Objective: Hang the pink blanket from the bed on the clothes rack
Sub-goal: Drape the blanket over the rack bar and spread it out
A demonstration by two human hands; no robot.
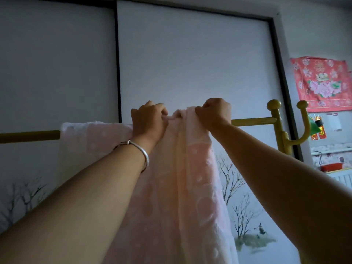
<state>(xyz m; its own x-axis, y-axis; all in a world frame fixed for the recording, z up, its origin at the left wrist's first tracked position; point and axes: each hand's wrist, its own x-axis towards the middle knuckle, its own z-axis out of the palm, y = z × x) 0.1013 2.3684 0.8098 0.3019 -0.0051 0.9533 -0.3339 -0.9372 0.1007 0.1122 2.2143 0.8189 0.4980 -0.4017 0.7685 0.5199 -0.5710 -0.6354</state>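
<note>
The pink blanket (179, 180), pale with a raised dot pattern, is draped over the golden top bar of the clothes rack (253, 121) and hangs straight down in folds. My left hand (148, 122), with a silver bangle on the wrist, pinches the blanket's bunched top edge at the bar. My right hand (215, 113) grips the same edge just to the right, the two hands almost touching. Left of my hands the blanket lies spread flat over the bar. The bar shows bare at far left and right of the blanket.
The rack's right post ends in a round knob (274, 104) with a curved hook (302, 126) beside it. Behind stand white sliding wardrobe doors (190, 63) with dark frames and painted bare trees. A red floral cloth (322, 82) hangs on the right wall.
</note>
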